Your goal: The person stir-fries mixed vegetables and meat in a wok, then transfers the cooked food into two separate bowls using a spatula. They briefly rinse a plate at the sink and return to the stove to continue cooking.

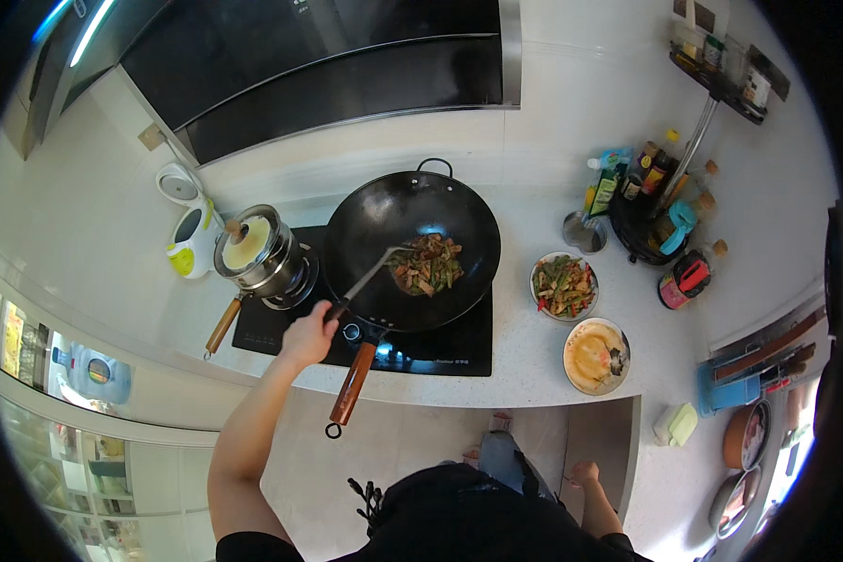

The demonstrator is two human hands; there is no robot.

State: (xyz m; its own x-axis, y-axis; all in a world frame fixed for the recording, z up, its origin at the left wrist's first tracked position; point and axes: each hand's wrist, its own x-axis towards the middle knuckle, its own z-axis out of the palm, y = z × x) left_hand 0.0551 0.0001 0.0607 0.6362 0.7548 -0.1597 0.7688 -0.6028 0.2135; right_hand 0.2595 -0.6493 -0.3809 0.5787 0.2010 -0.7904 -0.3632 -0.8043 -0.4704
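Observation:
My left hand (pixel 310 334) is closed around the dark handle of a metal spatula (pixel 370 275). The spatula's end touches stir-fried meat and green vegetables (pixel 427 265) in a large black wok (pixel 365 211) on the hob. The wok's wooden handle (pixel 353 385) points towards me, with neither hand on it. My right hand (pixel 584 473) hangs low beside my body, in front of the counter's edge; its fingers look curled, and whether it holds anything is not clear. On the counter right of the hob stand a bowl of stir-fried vegetables and meat (pixel 565 286) and a bowl with an orange-yellow residue (pixel 596 357).
A lidded steel saucepan (pixel 261 256) occupies the left burner, its wooden handle (pixel 223 327) jutting forward. Behind it stands a white-and-green appliance (pixel 195 235). Bottles crowd a black rack (pixel 636 228) at right, beside a metal cup (pixel 584 232). The range hood (pixel 351 91) hangs above.

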